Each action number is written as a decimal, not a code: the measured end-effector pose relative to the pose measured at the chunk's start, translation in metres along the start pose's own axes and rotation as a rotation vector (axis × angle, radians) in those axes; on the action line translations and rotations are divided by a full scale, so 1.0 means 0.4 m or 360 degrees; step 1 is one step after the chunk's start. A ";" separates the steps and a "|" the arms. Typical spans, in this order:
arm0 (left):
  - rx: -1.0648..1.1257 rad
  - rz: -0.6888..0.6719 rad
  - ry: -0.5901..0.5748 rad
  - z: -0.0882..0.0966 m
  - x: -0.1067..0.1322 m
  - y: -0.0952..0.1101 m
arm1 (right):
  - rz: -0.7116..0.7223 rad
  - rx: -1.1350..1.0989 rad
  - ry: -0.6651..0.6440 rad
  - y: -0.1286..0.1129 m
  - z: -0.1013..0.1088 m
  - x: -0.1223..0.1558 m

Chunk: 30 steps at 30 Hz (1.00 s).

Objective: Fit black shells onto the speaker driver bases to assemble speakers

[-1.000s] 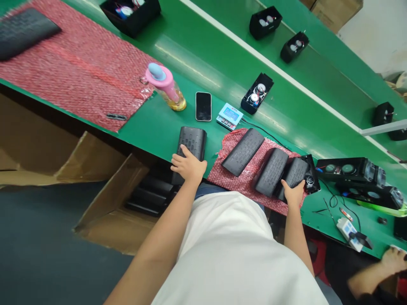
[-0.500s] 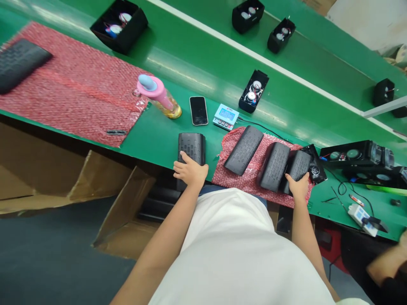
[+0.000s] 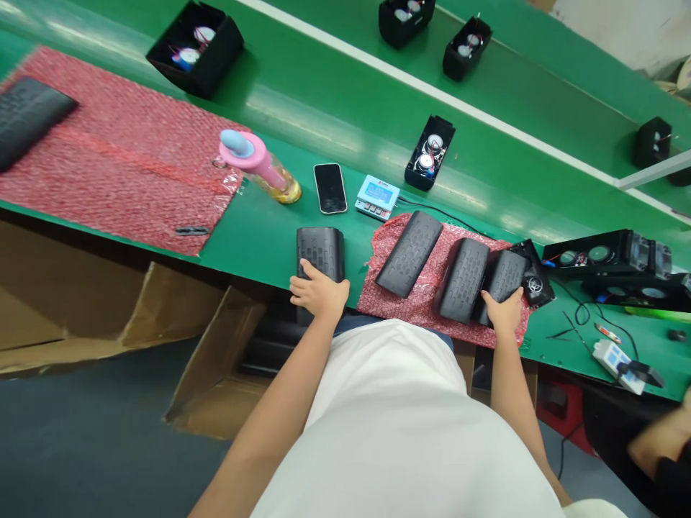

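My left hand [image 3: 318,291] spans the near end of a black speaker housing [image 3: 328,246] with a brick-like pattern, its thumb along the right edge and its fingers on the left part. This housing lies at the table's front edge and reaches past it. Over to the right, my right hand [image 3: 504,309] grips the near end of another speaker housing [image 3: 507,272], thumb and fingers on opposite sides. Close beside that one lies a second patterned housing [image 3: 466,277], and a third housing [image 3: 409,253] rests tilted farther left. Red bubble wrap [image 3: 372,293] lies under these three.
Behind the housings are a small blue-screen meter [image 3: 378,197], a phone [image 3: 330,188] and a pink-lidded bottle [image 3: 261,164]. Opened speakers [image 3: 430,153] sit on the green surface beyond. Cardboard boxes [image 3: 205,360] stand below the table edge. A co-worker's arm [image 3: 659,440] shows at right.
The view has shifted slightly. Both hands stay on the same speaker housings, with no clear movement of either.
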<state>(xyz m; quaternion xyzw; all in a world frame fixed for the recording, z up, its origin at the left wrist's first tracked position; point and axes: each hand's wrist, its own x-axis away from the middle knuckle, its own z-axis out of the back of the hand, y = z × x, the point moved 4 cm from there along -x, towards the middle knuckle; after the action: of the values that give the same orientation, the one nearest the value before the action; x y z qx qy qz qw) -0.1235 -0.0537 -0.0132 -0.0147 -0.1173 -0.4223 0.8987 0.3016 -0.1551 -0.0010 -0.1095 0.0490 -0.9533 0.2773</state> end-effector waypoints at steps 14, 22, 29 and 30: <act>-0.0002 0.0017 0.0005 -0.004 -0.003 0.004 | 0.0325 -0.0076 0.0563 -0.086 0.255 -0.078; -0.0024 0.0021 0.0023 -0.005 -0.002 0.008 | 0.0405 0.0095 0.0087 -0.133 -0.004 -0.098; 0.0028 -0.0029 0.0017 0.003 -0.006 -0.004 | 0.0219 -0.0067 -0.0046 -0.052 0.002 -0.094; 0.0054 -0.0053 -0.0003 0.008 -0.005 -0.005 | 0.0192 -0.0105 -0.0089 -0.039 0.002 -0.087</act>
<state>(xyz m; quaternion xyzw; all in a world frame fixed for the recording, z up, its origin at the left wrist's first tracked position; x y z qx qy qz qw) -0.1267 -0.0531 -0.0106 0.0021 -0.1254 -0.4351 0.8916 0.3222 -0.1234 -0.0041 -0.1420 0.0790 -0.9292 0.3319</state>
